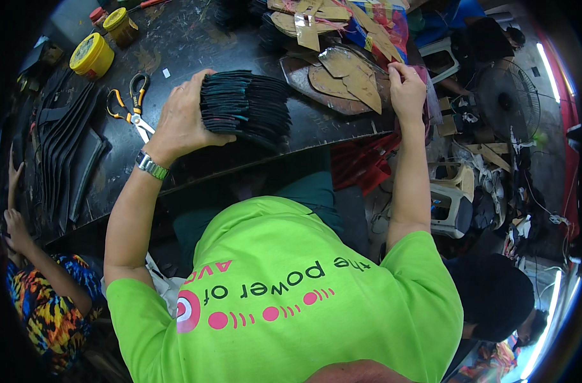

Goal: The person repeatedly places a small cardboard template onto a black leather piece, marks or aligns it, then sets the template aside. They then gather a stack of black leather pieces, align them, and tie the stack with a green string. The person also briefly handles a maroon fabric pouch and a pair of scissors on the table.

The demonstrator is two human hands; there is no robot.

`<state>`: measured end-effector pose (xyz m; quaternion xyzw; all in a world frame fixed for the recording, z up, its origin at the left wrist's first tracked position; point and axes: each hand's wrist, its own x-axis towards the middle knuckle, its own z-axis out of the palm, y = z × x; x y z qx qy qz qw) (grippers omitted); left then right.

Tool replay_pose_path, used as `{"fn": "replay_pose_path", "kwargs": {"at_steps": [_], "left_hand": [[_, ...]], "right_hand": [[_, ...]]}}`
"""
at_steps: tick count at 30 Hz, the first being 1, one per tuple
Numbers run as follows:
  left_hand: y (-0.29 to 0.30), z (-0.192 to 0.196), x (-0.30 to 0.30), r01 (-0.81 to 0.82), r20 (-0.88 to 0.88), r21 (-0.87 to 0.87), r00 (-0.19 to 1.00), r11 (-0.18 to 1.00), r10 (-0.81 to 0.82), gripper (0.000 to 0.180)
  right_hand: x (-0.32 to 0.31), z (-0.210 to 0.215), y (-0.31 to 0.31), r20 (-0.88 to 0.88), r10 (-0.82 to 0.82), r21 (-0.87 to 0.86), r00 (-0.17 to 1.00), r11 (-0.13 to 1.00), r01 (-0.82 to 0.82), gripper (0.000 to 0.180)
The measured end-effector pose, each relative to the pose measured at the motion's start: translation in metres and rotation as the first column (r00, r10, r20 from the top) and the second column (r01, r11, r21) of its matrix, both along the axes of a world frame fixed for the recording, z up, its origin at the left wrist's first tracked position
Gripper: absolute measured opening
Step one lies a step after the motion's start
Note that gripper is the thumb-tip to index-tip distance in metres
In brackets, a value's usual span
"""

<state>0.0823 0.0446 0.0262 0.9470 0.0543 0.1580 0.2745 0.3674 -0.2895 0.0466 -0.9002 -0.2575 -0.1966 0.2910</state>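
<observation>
My left hand (182, 118) is wrapped round the left end of a thick stack of dark, thin cut pieces (249, 105), held on edge at the near side of the table. Farther right, my right hand (405, 89) is raised at the table edge, thumb and fingertips pinched together. Pink strands (431, 96) hang beside it; whether the fingers hold one is too small to tell. Between the hands lie brown cardboard templates (345, 76). Orange-and-black handled scissors (134, 108) rest left of my left hand.
On the dark table (176, 41) stand a yellow tub (92, 56) and a smaller yellow-lidded jar (120, 27). Curved dark strips (64, 147) lie at the left. Another person's hand (16, 230) is at the left edge. A fan (504, 99) stands at the right.
</observation>
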Motion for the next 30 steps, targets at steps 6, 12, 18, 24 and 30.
{"fn": "replay_pose_path", "kwargs": {"at_steps": [6,12,18,24,30], "left_hand": [[0.013,0.008,0.01,-0.084,0.051,-0.389,0.992,0.917,0.112,0.087],[0.016,0.019,-0.025,-0.203,-0.173,-0.963,0.969,0.177,0.174,0.044],[-0.001,-0.003,-0.037,0.003,-0.04,-0.985,0.967,-0.17,0.25,0.049],[-0.018,-0.015,-0.047,0.162,0.081,-0.942,0.959,-0.293,0.27,0.074],[-0.046,-0.015,-0.054,0.217,0.152,-0.863,0.973,-0.456,0.176,0.071]], "right_hand": [[0.047,-0.062,-0.024,0.159,0.044,-0.266,0.986,0.964,0.0,0.018],[0.034,-0.05,-0.018,0.324,0.358,-0.064,0.876,0.932,-0.357,0.013],[-0.006,-0.026,0.004,0.146,0.516,0.121,0.844,0.838,-0.532,0.013],[-0.077,-0.003,0.041,0.117,0.453,0.085,0.883,0.882,-0.464,0.017],[-0.139,-0.023,0.097,-0.025,0.572,0.126,0.82,0.816,-0.565,0.017]]}}
